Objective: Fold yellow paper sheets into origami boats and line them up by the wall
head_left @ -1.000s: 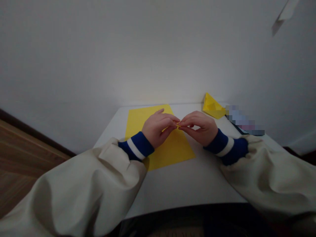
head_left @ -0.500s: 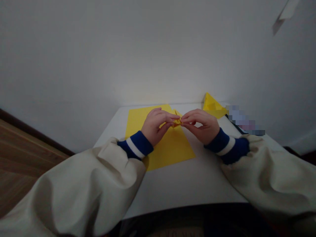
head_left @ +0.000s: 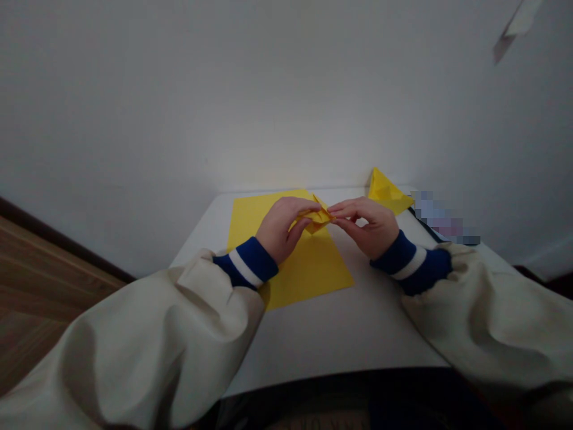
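Between my hands is a small piece of folded yellow paper (head_left: 319, 218), with pointed flaps sticking up and out. My left hand (head_left: 285, 226) pinches its left side between thumb and fingers. My right hand (head_left: 364, 224) grips its right end with thumb and fingertips together. Part of the folded piece is hidden by the fingers. Beneath my left hand lies a flat yellow sheet (head_left: 308, 269) on the white table (head_left: 340, 334). The folded paper is held above this sheet's right edge.
At the table's back right stands another folded yellow paper shape (head_left: 385, 191) with a pointed top. Beside it lies a dark-edged flat object (head_left: 427, 226), its surface blurred out. A pale wall (head_left: 286, 95) rises behind the table. Wooden panelling (head_left: 54, 280) is at the left.
More of the folded paper shows between my hands now. My left fingers have parted slightly, and my right fingertips have shifted a little on its right end. The flat sheet has stayed put.
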Action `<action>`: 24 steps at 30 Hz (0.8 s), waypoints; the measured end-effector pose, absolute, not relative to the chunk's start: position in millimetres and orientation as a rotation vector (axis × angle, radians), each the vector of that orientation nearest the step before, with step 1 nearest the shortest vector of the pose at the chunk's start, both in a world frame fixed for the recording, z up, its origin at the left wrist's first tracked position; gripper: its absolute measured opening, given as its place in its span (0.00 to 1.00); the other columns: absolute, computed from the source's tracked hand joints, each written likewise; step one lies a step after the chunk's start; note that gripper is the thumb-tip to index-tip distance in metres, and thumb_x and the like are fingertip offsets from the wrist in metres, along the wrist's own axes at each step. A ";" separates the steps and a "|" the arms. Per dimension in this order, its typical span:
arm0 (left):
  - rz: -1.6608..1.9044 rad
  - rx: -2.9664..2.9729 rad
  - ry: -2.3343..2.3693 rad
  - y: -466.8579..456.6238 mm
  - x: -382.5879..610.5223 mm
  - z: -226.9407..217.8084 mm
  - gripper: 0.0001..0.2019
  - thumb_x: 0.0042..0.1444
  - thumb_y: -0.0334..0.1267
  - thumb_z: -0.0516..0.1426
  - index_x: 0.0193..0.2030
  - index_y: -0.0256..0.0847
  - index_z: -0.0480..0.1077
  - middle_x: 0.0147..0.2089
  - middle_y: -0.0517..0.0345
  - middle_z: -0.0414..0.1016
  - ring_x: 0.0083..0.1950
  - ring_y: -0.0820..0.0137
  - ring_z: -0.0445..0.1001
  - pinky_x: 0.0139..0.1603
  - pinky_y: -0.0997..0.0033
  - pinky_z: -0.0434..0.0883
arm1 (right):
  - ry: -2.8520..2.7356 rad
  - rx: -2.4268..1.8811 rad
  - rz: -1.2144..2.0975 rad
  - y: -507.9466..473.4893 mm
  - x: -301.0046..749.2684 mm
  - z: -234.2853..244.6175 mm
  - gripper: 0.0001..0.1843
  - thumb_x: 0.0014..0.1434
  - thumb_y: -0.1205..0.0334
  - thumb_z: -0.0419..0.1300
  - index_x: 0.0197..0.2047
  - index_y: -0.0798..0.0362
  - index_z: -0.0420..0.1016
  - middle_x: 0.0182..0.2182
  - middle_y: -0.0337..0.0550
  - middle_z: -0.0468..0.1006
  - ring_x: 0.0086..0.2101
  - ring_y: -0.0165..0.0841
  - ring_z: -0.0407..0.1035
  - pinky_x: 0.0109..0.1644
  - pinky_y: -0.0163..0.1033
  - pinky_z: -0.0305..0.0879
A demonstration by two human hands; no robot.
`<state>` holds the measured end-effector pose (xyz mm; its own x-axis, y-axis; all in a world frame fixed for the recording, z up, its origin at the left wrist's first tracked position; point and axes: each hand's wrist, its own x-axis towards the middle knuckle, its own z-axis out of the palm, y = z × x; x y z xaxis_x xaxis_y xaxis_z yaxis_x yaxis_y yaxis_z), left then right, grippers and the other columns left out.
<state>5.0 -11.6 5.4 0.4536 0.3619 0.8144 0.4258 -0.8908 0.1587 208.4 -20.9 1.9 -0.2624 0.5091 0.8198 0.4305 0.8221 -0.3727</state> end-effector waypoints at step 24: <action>-1.520 -2.635 -1.135 -8.0 2.0 -1.6 0.06 0.57 0.27 0.50 0.39 0.39 0.65 0.43 0.55 0.76 0.43 0.72 0.74 0.39 0.71 0.73 | -1.687 -0.901 0.468 -7.4 214.7 -13.9 0.04 0.56 0.61 0.57 0.35 0.53 0.68 0.37 0.46 0.78 0.37 0.32 0.73 0.30 0.37 0.72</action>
<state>2.0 -8.0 -1.6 0.3192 0.6148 0.7212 0.5164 -0.7509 0.4116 214.7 -7.4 -13.9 -0.0972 0.7632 0.6389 0.3246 0.6311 -0.7045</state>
